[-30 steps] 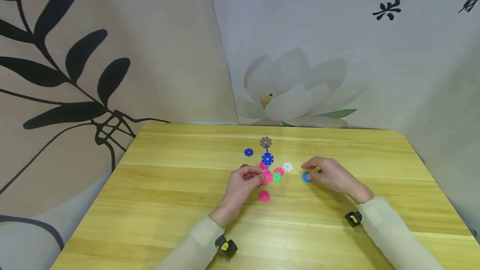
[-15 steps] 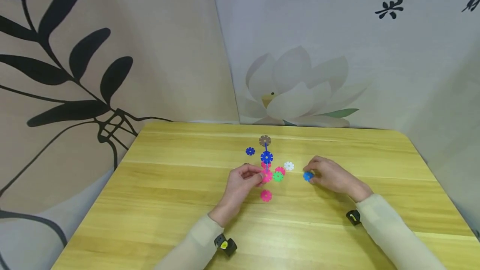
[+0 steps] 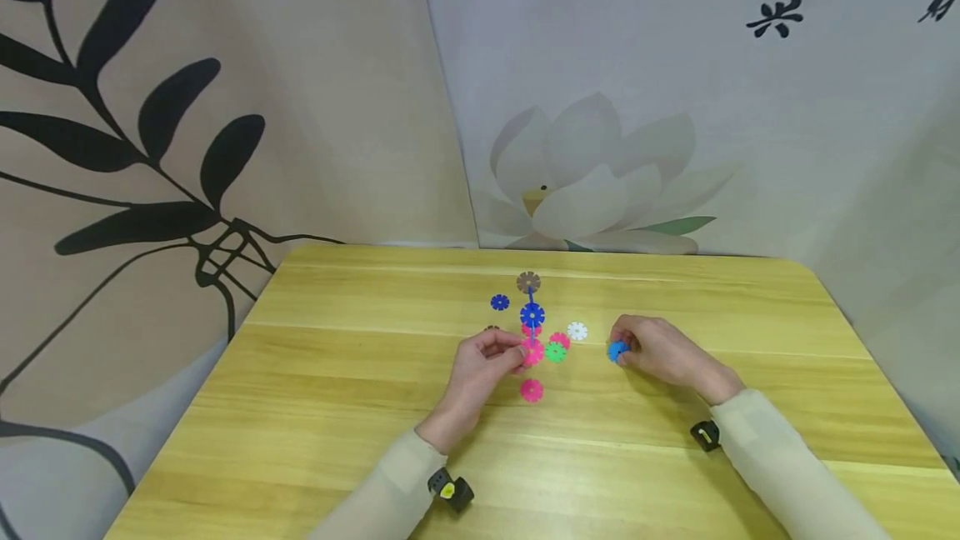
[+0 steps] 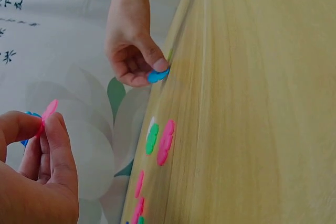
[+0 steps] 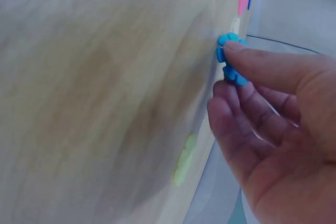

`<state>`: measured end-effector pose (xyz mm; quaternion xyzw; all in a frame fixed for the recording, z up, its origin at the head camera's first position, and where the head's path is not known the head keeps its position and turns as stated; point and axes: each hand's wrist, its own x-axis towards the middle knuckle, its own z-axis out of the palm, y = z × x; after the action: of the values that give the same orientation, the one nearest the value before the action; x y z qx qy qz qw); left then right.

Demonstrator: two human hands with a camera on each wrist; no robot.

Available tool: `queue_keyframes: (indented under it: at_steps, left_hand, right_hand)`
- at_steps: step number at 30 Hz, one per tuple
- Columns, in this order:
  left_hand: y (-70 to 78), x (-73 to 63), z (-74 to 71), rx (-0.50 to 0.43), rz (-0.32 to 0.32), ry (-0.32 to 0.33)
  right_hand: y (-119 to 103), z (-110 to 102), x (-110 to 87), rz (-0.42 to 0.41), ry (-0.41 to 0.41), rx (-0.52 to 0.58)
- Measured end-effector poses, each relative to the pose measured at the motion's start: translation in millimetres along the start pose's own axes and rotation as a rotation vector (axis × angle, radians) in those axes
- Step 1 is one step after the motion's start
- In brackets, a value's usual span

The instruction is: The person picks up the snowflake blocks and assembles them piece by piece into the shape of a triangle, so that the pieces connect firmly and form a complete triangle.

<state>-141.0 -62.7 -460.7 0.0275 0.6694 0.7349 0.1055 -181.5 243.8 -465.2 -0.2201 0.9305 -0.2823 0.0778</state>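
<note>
Your left hand (image 3: 480, 367) is pinching a pink notched disc (image 3: 534, 354) between thumb and fingers; a dark blue disc (image 3: 532, 315) and a brown disc (image 3: 528, 282) are lining up beyond its far side. To the right, your right hand (image 3: 662, 350) is pinching a light blue notched disc (image 3: 617, 351). Between your hands, a green disc (image 3: 556, 352) and a white disc (image 3: 577, 331) are lying on the wooden tabletop (image 3: 360, 415), the white one farther right.

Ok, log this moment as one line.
left hand: pinches pink disc | right hand: pinches light-blue disc | white disc, yellow-green disc: on table
</note>
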Motion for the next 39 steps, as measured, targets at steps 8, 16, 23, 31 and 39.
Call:
queue_keyframes:
  at_steps: [8,16,23,31,39]
  left_hand:
    - [-0.1,-0.8,1.5,-0.013,-0.020,0.001]
    - [-0.7,-1.5,4.9,-0.015,-0.051,0.002]
    - [-0.8,-2.9,6.3,-0.024,-0.060,0.003]
    - [-0.6,-4.1,10.6,-0.037,-0.047,-0.008]
    - [0.5,-5.3,16.0,-0.031,-0.052,0.007]
  right_hand:
    - [-7,0,-7.9,0.020,0.051,0.129]
    - [-24,8,-15.1,0.043,0.130,0.230]
    - [-42,14,-19.7,0.072,0.147,0.351]
    - [-55,20,-23.2,0.073,0.169,0.419]
    - [-64,25,-23.0,0.051,0.160,0.496]
